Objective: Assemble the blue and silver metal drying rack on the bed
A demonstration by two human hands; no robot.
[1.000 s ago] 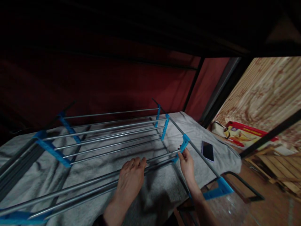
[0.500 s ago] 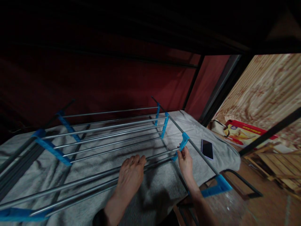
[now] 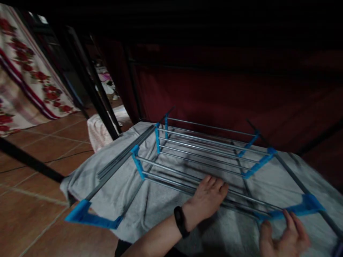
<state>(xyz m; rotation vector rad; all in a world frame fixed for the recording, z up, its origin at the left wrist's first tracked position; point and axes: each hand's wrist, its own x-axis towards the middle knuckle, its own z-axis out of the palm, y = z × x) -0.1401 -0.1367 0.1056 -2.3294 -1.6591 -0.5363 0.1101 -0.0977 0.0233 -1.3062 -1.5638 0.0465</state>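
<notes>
A rack of grey metal rods with blue plastic brackets lies across a grey blanket. My left hand, below a dark wristband, closes over the front rod near its middle; its fingertips are hidden behind the rod. At the lower right, my right hand is at the near edge of a blue bracket where the front rod ends. Its thumb and fingers are apart, with the fingertips at the bracket. Another blue bracket sits at the near left end of the side rail.
Loose grey rods lie bundled along the left side of the grey blanket. Dark metal posts stand at the left, with a tiled floor and a flowered curtain beyond. A dark red cloth hangs behind.
The view has swung to the left, bringing the rack's left end and the floor into sight. My left hand stays on the front rod; my right hand's fingers have spread apart at the bracket.
</notes>
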